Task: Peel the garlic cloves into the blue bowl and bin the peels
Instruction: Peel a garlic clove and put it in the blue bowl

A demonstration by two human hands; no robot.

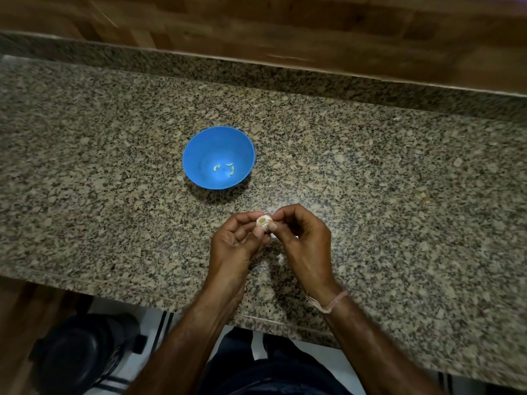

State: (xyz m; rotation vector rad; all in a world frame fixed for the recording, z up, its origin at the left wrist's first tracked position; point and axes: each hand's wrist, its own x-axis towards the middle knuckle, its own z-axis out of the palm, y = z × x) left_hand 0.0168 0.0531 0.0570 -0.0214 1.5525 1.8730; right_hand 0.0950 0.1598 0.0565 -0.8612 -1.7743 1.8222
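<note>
both hands pinch the garlic point(263, 222) between their fingertips.

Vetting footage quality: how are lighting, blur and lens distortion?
Head view: glare pools on the countertop by the garlic bulb, bleaching it; corners fall dark; the wooden wall is blurred; counter edges bow from the wide lens; the blue bowl throws a near-side shadow.

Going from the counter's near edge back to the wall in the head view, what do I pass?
Peel scrap → garlic bulb, pinched by left hand and right hand → blue bowl → granite ledge → wooden wall.
</note>
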